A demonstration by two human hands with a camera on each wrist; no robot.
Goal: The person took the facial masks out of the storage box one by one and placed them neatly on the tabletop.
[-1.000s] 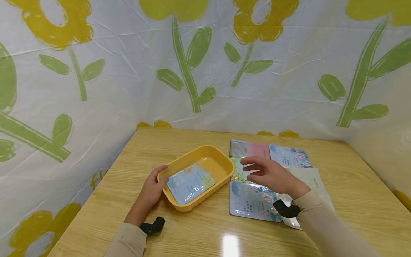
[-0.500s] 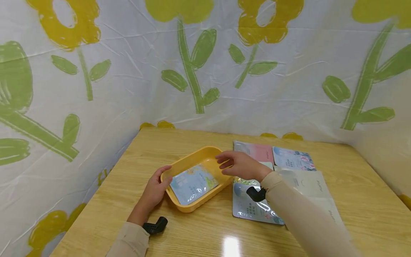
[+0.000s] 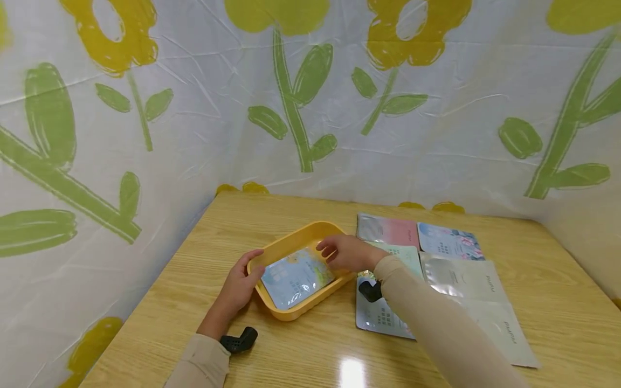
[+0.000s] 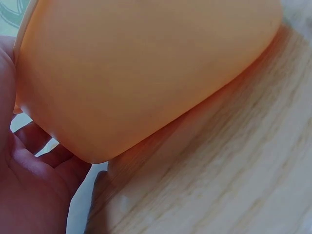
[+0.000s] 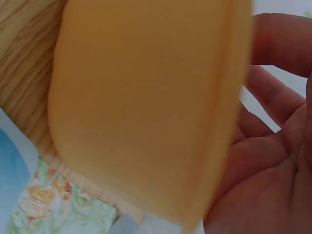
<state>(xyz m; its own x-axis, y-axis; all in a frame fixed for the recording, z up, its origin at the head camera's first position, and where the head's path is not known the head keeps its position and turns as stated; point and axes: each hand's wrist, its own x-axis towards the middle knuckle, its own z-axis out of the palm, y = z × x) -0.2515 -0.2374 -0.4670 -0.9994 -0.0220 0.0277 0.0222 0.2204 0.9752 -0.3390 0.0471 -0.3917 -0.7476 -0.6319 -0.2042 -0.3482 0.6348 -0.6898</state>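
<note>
A yellow plastic tray (image 3: 310,312) lies at an angle on the table, with a light-blue flat foil sachet (image 3: 297,281) inside it. My left hand (image 3: 237,283) grips the tray's left end, thumb over the rim and fingers around the outside. In the left wrist view, the tray's outer wall (image 4: 146,73) covers most of the picture. Over the right end of the tray, my right hand (image 3: 350,253) has its fingers loosely bent and holds nothing. The right wrist view has that palm and fingers (image 5: 273,92) close behind the tray's rim.
Right of the tray lie several flat sachets: a silver-pink one (image 3: 388,229), a blue floral one (image 3: 451,241), a pale green one (image 3: 405,254), a bluish one (image 3: 383,318) and cream ones (image 3: 466,277). My right forearm (image 3: 436,323) crosses over them. A flower-printed cloth (image 3: 436,134) hangs behind the table.
My right hand has moved left, from above the sachets to over the tray's right end, and slightly lower. My left hand keeps its grip on the tray. The camera view has shifted slightly.
</note>
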